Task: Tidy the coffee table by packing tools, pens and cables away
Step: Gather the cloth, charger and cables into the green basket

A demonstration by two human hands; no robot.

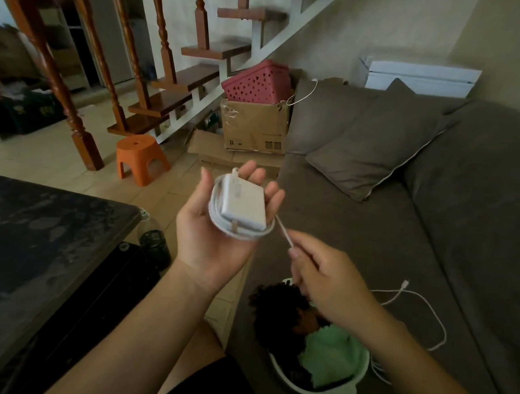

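Winding step, by my read. Left hand [210, 233] is palm-up at frame centre, fingers curled round a white power adapter [244, 202] and cradling it as a spool. Several turns of its cable [240, 233] already sit around the body. Right hand [329, 279], at 4 o'clock from the adapter, pinches the free run between thumb and forefinger. That run looks straight, probably tensioned so the next turn lays flat. Loose tail loops over the sofa seat [369, 230] at 4 o'clock, connector end lying on the cushion. White tub [319, 390] holding a green cloth [333, 355] sits at 5 o'clock, likely the drop-off. Dark surface [45, 233] at 9 o'clock. Risk: tail snags on the tub rim, or a turn catches what look like prongs at the adapter's 12 o'clock end.
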